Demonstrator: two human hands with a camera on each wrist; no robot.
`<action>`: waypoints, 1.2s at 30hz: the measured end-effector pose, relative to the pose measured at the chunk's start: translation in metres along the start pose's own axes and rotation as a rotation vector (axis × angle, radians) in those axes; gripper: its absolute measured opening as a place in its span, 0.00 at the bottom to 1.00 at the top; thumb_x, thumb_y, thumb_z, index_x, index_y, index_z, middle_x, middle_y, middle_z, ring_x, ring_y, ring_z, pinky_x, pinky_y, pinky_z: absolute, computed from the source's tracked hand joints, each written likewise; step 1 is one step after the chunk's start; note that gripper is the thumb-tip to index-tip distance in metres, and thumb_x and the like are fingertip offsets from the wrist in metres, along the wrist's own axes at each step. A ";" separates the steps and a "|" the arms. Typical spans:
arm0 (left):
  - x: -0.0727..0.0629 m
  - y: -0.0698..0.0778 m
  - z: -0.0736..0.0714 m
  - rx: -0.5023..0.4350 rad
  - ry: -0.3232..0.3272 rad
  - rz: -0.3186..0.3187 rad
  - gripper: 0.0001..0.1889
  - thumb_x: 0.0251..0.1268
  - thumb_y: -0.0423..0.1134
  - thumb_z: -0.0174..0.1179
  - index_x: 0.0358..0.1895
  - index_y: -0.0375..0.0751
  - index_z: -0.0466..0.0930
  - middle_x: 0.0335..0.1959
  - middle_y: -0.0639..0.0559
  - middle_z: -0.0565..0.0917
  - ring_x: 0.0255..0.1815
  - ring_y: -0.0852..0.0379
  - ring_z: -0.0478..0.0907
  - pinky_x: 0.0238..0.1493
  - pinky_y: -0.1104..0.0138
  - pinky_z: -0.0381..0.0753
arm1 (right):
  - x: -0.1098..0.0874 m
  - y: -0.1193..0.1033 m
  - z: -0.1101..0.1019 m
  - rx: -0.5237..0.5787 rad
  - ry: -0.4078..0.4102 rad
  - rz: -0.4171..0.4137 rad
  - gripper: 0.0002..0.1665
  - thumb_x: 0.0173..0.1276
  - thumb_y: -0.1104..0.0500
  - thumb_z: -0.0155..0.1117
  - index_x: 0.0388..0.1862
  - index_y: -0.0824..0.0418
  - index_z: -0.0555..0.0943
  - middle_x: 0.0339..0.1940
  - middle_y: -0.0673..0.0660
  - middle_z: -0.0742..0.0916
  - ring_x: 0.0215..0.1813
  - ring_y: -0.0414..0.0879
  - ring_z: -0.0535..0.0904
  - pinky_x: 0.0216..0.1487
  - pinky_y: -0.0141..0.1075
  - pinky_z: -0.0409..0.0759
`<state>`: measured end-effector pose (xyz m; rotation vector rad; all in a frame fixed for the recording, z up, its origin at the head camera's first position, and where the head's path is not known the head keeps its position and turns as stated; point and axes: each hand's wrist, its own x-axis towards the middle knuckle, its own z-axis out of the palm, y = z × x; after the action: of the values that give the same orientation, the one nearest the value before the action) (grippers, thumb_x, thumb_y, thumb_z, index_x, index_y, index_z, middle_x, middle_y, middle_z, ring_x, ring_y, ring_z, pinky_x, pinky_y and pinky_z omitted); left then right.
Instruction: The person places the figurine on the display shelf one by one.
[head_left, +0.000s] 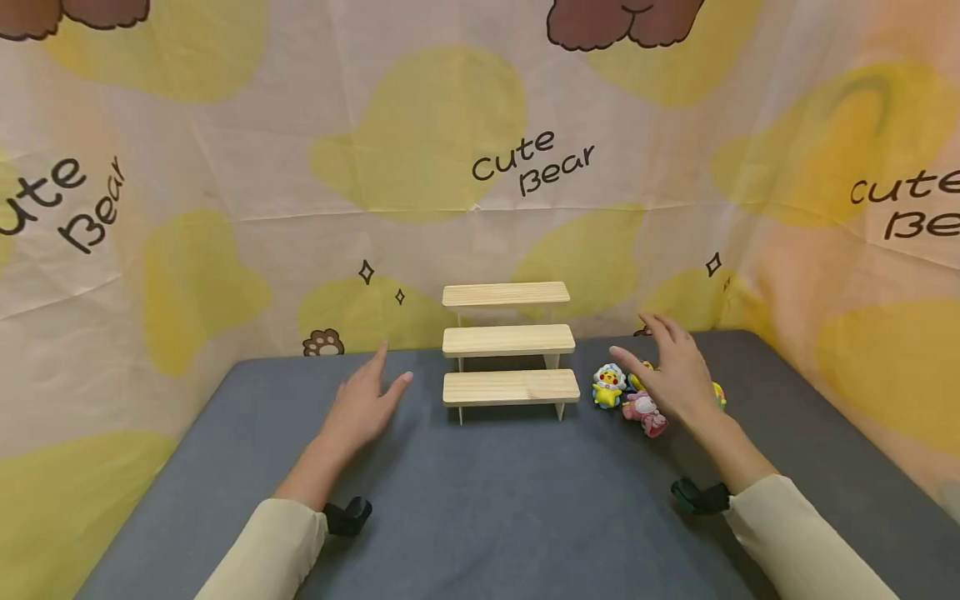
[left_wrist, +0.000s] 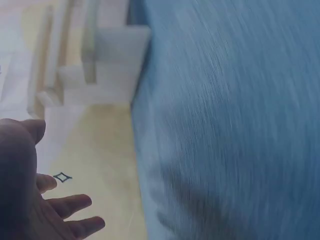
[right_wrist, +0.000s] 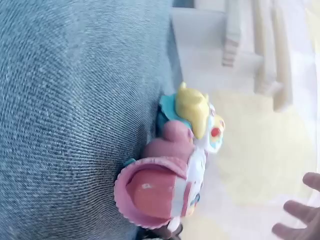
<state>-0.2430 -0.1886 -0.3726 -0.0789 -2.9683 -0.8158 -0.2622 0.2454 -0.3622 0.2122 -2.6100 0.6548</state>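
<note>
My left hand [head_left: 362,404] hovers over the grey tabletop, left of a three-step wooden display stand [head_left: 512,387], its thumb and fingers spread and nothing in them. My right hand [head_left: 675,372] is held above a cluster of small toy figures right of the stand, fingers apart, holding nothing. One is a yellow figure with a white frilled bonnet [head_left: 608,387]. A pink figure [head_left: 645,412] lies in front of it. Other figures are partly hidden behind the right hand. In the right wrist view the pink figure [right_wrist: 157,192] and yellow figure [right_wrist: 192,110] sit close together, apart from the fingertips.
The grey cloth-covered table [head_left: 510,508] meets a patterned curtain [head_left: 420,150] at its back and sides. A dark strap [head_left: 348,517] sits on the left wrist and another dark strap [head_left: 701,497] on the right.
</note>
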 end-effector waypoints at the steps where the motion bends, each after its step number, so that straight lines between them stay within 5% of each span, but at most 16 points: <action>1: -0.001 0.002 0.002 -0.042 0.004 -0.004 0.41 0.80 0.59 0.43 0.84 0.47 0.36 0.81 0.34 0.54 0.80 0.31 0.52 0.75 0.35 0.51 | -0.002 0.002 -0.002 0.031 0.023 0.014 0.47 0.71 0.33 0.60 0.79 0.59 0.64 0.76 0.70 0.69 0.74 0.72 0.63 0.67 0.71 0.62; 6: -0.003 0.013 0.015 -0.253 0.054 -0.019 0.37 0.80 0.54 0.48 0.83 0.47 0.45 0.78 0.37 0.64 0.77 0.35 0.62 0.73 0.41 0.64 | -0.011 0.015 -0.008 0.150 0.151 0.044 0.41 0.74 0.40 0.61 0.76 0.60 0.67 0.73 0.70 0.72 0.73 0.71 0.65 0.67 0.70 0.61; 11: -0.001 0.022 0.029 -0.454 0.113 -0.022 0.30 0.79 0.50 0.52 0.78 0.46 0.61 0.72 0.38 0.74 0.73 0.39 0.71 0.69 0.44 0.71 | -0.019 0.035 -0.008 0.239 0.374 0.054 0.32 0.71 0.50 0.67 0.69 0.63 0.76 0.67 0.71 0.79 0.69 0.69 0.71 0.68 0.65 0.65; 16: 0.003 0.029 0.039 -0.568 0.170 -0.017 0.27 0.78 0.45 0.54 0.75 0.42 0.67 0.68 0.37 0.78 0.69 0.39 0.75 0.67 0.45 0.74 | -0.026 0.053 -0.002 0.277 0.500 0.081 0.25 0.70 0.57 0.68 0.63 0.66 0.80 0.61 0.71 0.83 0.65 0.67 0.75 0.65 0.64 0.68; 20: 0.004 0.034 0.046 -0.634 0.173 -0.011 0.25 0.77 0.40 0.54 0.74 0.41 0.68 0.67 0.37 0.78 0.68 0.39 0.75 0.66 0.45 0.74 | -0.032 0.062 0.001 0.283 0.535 0.163 0.23 0.72 0.56 0.65 0.61 0.67 0.81 0.59 0.70 0.84 0.63 0.65 0.76 0.62 0.59 0.69; 27: 0.007 0.040 0.057 -0.755 0.192 0.016 0.18 0.73 0.32 0.56 0.63 0.36 0.75 0.64 0.34 0.79 0.67 0.39 0.76 0.68 0.47 0.72 | -0.036 0.070 0.000 0.276 0.483 0.328 0.26 0.77 0.48 0.58 0.65 0.63 0.79 0.62 0.66 0.84 0.63 0.59 0.76 0.56 0.30 0.65; 36: 0.009 0.039 0.068 -0.753 0.177 0.020 0.15 0.70 0.31 0.59 0.57 0.38 0.84 0.59 0.39 0.85 0.64 0.44 0.80 0.63 0.53 0.77 | -0.038 0.086 0.005 0.285 0.430 0.428 0.27 0.77 0.47 0.56 0.67 0.61 0.78 0.63 0.65 0.84 0.62 0.57 0.76 0.50 0.26 0.64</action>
<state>-0.2529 -0.1206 -0.4103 -0.0632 -2.3344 -1.7710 -0.2514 0.3201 -0.4190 -0.3770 -2.1482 1.0837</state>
